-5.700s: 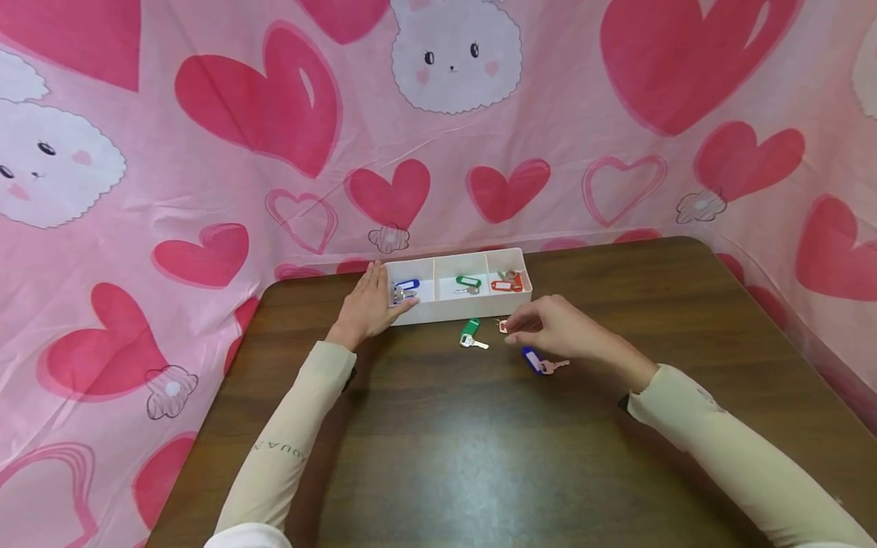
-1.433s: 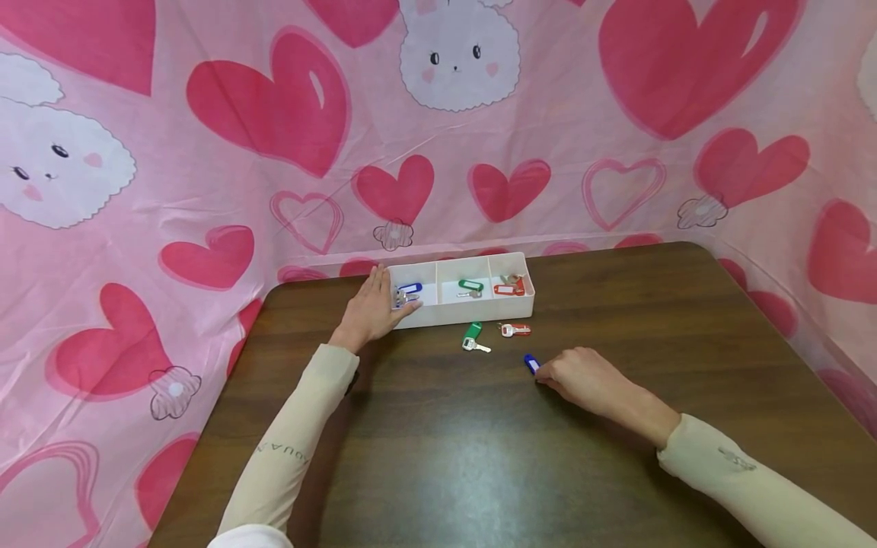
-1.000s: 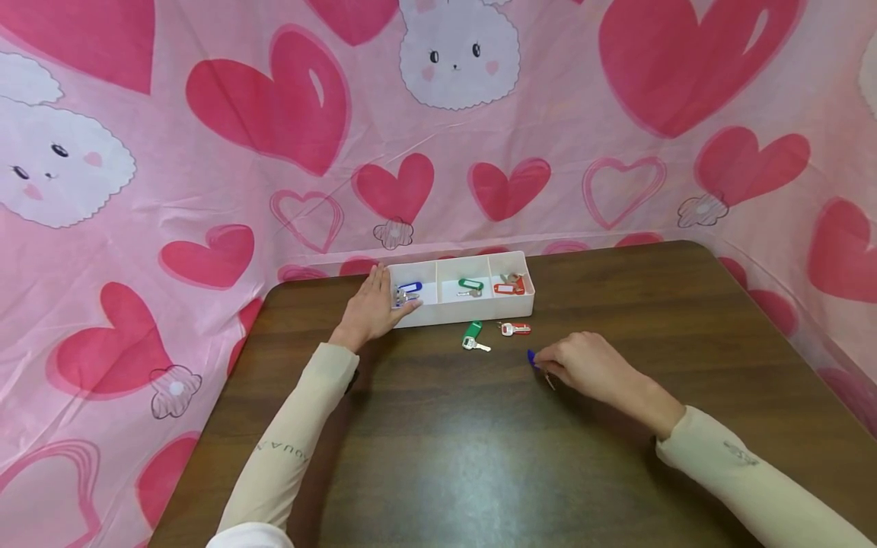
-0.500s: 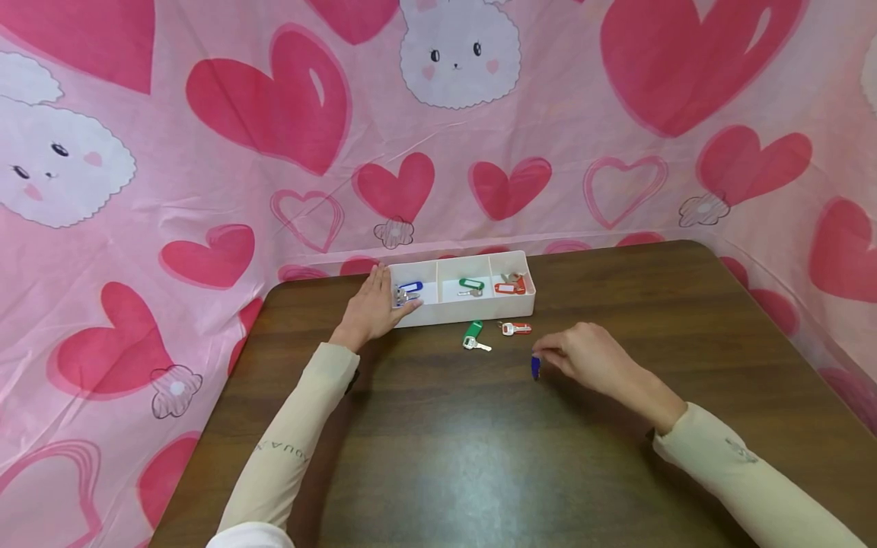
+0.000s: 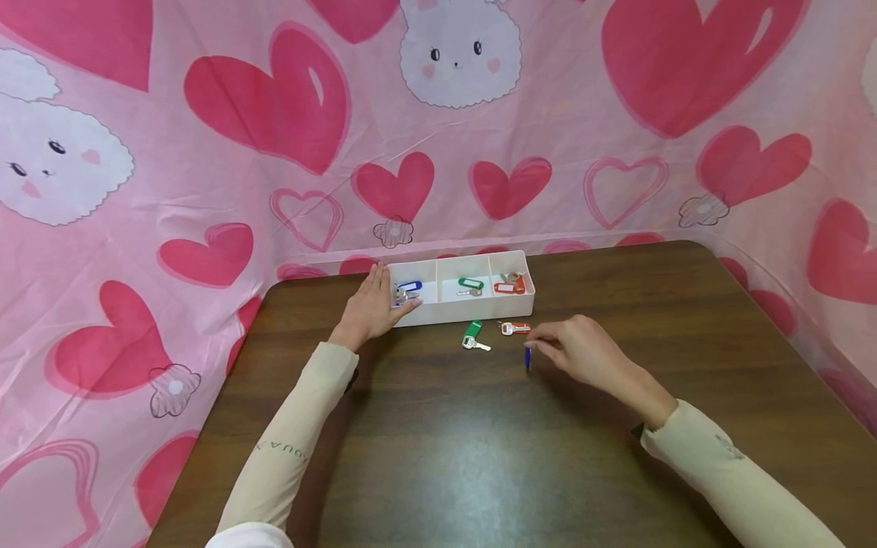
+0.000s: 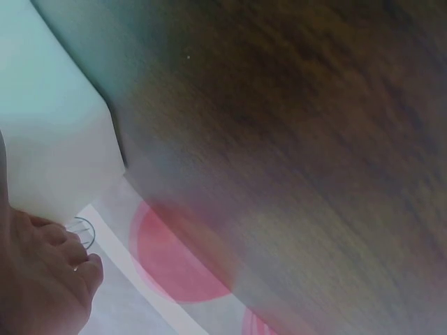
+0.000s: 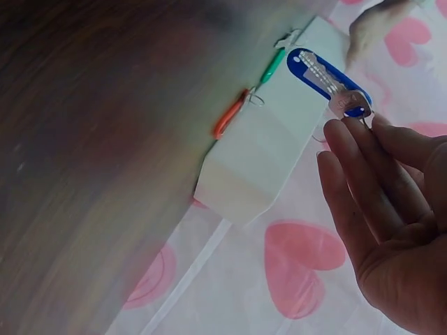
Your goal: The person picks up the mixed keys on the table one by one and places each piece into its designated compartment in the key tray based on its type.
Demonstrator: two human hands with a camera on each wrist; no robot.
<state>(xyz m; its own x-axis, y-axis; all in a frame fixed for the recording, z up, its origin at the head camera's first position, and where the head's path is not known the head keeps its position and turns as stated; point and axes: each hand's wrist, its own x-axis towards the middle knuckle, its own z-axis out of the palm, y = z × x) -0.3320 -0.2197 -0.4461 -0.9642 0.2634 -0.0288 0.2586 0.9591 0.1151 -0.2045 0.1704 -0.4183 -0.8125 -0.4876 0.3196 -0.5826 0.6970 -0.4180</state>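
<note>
In the head view my right hand (image 5: 582, 350) pinches a key with a blue tag (image 5: 527, 358) just above the table. The right wrist view shows thumb and fingertips on its ring, with the blue tag (image 7: 318, 73) and silver key (image 7: 342, 98) dangling from it. My left hand (image 5: 366, 308) rests straight-fingered along the left end of the white divided tray (image 5: 473, 310), thumb at its front edge. Before the tray lie a green-tagged key (image 5: 471, 333) and a red-tagged key (image 5: 515, 329).
Inside the tray, blue-tagged keys (image 5: 409, 287) occupy the left compartment, a green-tagged key (image 5: 470, 284) the middle one, and red-tagged keys (image 5: 508, 288) the right one. Behind the wooden table (image 5: 438, 449) hangs a pink heart-patterned cloth (image 5: 438, 137).
My right hand has left the red-tagged key on the table, picked up the blue-tagged key by its ring, and moved slightly toward the tray. My left hand stays put.
</note>
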